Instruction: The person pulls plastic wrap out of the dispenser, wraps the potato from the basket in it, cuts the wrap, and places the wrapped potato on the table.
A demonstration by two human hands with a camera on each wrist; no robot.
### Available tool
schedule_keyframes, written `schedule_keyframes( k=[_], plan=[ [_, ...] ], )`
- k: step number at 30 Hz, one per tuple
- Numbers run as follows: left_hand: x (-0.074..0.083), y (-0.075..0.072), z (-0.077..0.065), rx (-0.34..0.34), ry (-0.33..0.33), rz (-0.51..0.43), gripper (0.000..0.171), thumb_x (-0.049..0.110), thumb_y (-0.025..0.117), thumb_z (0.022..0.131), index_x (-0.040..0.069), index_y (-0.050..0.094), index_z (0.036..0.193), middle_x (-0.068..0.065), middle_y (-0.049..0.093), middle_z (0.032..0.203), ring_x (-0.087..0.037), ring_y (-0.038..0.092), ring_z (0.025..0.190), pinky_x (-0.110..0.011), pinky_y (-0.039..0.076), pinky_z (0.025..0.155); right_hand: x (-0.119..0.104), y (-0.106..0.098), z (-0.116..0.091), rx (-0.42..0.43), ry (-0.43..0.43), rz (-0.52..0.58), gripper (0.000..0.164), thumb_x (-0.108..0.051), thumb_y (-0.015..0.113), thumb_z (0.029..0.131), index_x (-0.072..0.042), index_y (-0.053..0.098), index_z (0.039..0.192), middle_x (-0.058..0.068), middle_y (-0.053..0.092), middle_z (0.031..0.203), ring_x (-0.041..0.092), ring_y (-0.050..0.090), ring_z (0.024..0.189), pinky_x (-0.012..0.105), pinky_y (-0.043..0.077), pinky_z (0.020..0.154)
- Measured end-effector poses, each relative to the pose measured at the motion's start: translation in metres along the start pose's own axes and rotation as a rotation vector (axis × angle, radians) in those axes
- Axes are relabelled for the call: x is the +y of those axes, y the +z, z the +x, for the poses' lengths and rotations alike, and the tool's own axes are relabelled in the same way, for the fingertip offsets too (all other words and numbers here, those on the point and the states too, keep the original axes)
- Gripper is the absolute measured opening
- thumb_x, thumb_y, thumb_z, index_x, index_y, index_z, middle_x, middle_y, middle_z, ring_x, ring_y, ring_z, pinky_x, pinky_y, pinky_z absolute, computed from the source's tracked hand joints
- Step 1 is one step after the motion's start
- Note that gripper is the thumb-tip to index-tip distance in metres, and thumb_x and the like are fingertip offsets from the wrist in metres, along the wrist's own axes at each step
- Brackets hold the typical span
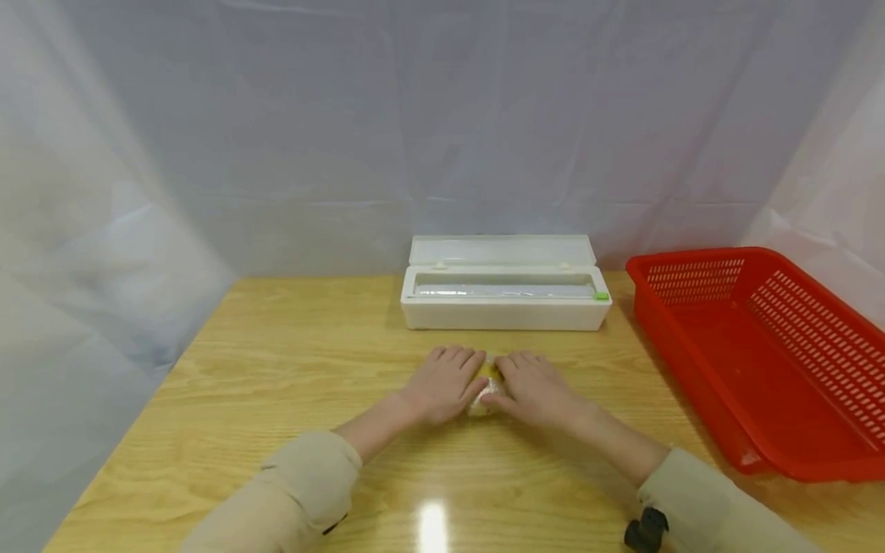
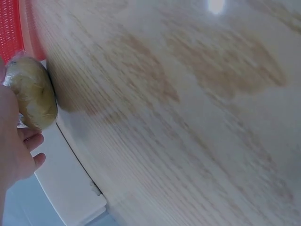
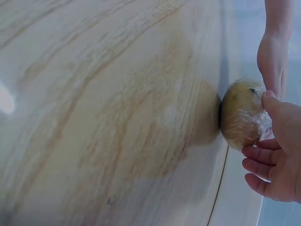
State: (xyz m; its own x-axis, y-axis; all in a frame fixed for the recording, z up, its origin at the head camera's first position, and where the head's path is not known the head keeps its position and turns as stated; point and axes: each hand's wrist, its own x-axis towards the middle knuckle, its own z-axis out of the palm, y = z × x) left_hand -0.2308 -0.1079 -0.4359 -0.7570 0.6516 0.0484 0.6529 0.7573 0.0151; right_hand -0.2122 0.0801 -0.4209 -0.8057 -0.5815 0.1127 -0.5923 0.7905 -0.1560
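Observation:
A potato [image 3: 235, 110] in crinkled cling film [image 3: 251, 123] rests on the wooden table, between both hands. In the head view the left hand [image 1: 442, 386] holds it from the left, and the right hand [image 1: 538, 390] grips its right side. The right wrist view has the right thumb over the film at the potato's upper side, with the fingers curled below. In the left wrist view the potato [image 2: 35, 92] overlaps the left hand [image 2: 16, 136], whose fingertips show at its lower end.
Behind the hands stands a white cling film dispenser [image 1: 503, 315], its lid [image 1: 503, 250] raised and a roll inside. A red plastic basket [image 1: 698, 369] with slotted walls is at the right. White sheeting [image 1: 387, 138] hangs along the table's back.

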Motion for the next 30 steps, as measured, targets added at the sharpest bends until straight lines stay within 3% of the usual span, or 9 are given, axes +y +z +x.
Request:
schedule_keyframes(
  k=[8,13,20,25,30],
  plan=[
    [0.006,0.000,0.000,0.108,0.001,0.089,0.045,0.036,0.024,0.101,0.010,0.047,0.129,-0.008,0.053,0.124,-0.025,0.045,0.119,-0.049,0.029,0.101,0.001,0.001,-0.002,0.043,-0.034,-0.029,0.055,-0.049,0.056,0.087,0.000,0.055,0.112,0.008,0.059,0.099,0.024,0.053,0.090,0.039,0.044,0.075],
    [0.005,0.001,0.001,0.147,0.003,0.075,0.040,0.034,0.028,0.101,0.011,0.050,0.124,-0.007,0.055,0.119,-0.025,0.048,0.115,-0.047,0.032,0.099,0.000,0.002,-0.003,0.052,-0.030,-0.038,0.055,-0.048,0.054,0.088,0.000,0.055,0.114,0.011,0.060,0.104,0.027,0.053,0.096,0.043,0.043,0.080],
    [0.000,-0.004,0.003,0.075,-0.054,-0.025,0.052,0.042,0.027,0.099,0.007,0.045,0.134,-0.011,0.052,0.127,-0.027,0.043,0.121,-0.051,0.026,0.102,0.000,0.003,-0.002,0.032,0.049,-0.053,0.070,-0.060,0.048,0.086,0.000,0.053,0.122,0.016,0.058,0.118,0.033,0.052,0.110,0.050,0.039,0.093],
    [-0.005,-0.009,0.003,0.059,-0.033,-0.067,0.051,0.038,0.028,0.100,0.005,0.042,0.136,-0.012,0.049,0.131,-0.028,0.040,0.124,-0.051,0.024,0.104,-0.001,0.002,-0.002,0.016,0.086,-0.077,0.082,-0.068,0.050,0.079,-0.001,0.052,0.124,0.016,0.058,0.118,0.034,0.051,0.111,0.050,0.040,0.092],
    [-0.011,-0.013,-0.002,0.067,0.010,-0.058,0.047,0.033,0.034,0.100,0.004,0.043,0.135,-0.011,0.049,0.131,-0.027,0.040,0.124,-0.046,0.025,0.105,-0.002,0.004,-0.004,0.022,0.049,-0.100,0.082,-0.069,0.057,0.074,-0.004,0.051,0.123,0.014,0.056,0.117,0.031,0.050,0.109,0.049,0.041,0.090]
  ],
)
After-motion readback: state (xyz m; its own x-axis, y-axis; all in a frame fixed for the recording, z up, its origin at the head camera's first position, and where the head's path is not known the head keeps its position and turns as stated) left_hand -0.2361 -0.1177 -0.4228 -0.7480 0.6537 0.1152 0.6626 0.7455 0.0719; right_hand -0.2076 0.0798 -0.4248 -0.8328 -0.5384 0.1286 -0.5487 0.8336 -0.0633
